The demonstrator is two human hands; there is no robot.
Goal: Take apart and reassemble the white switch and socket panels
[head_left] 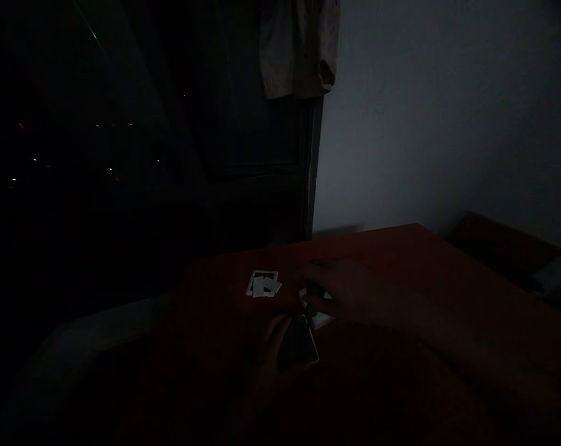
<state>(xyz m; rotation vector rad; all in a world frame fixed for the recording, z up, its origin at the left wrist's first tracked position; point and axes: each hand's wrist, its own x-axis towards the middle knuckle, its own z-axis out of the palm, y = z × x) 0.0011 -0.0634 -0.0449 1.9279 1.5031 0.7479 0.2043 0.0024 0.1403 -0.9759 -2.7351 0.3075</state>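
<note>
The scene is very dark. My left hand (268, 350) is wrapped round a dark flat rectangular object with a pale edge (299, 344), which looks tilted; its kind cannot be made out. Just beyond it, my right hand (343, 288) reaches over the table with curled fingers above a pale flat piece (322, 320). A small dark greenish thing (310, 309) shows by those fingertips, and whether they grip it is unclear. Left of the right hand lies a white rectangular frame (249, 285) with two small pale flat pieces (258, 287) across it.
The reddish-brown table (382, 248) meets a pale wall (401, 124) near its far side. Cloth (296, 56) hangs beside a dark window (98, 142) with small lights in it. A brown board-like thing (503, 241) stands beyond the table's right edge.
</note>
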